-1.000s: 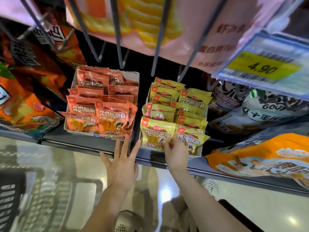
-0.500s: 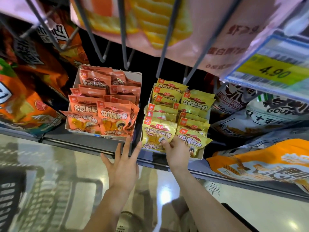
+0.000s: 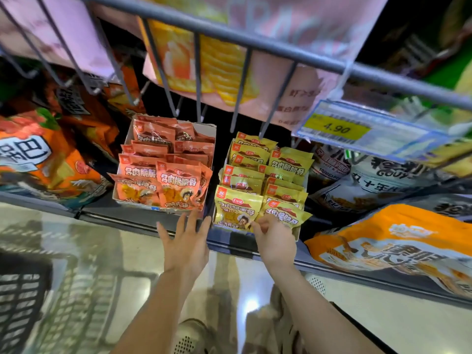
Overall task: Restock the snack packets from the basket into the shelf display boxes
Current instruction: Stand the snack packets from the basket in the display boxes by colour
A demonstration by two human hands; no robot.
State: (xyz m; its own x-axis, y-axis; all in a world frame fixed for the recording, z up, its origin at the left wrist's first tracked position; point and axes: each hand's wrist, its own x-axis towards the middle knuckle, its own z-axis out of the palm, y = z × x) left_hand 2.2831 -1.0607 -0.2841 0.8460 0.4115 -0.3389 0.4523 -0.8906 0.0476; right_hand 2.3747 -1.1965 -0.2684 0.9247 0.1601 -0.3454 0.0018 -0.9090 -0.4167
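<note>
Packets in the yellow box point(image 3: 297, 232) stand packed to the front; your right hand point(image 3: 274, 240) pinches the front yellow packet point(image 3: 236, 209). Tug it and neighbours may spill off the shelf point(image 3: 132, 218). Your left hand point(image 3: 186, 247) hovers spread, empty, below the orange box point(image 3: 120, 192).

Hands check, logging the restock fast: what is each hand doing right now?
Left hand: open, fingers spread below the orange packet box, holding nothing.
Right hand: pinching a front yellow packet.

head view, angled down, near shelf point(image 3: 143, 215)
</note>
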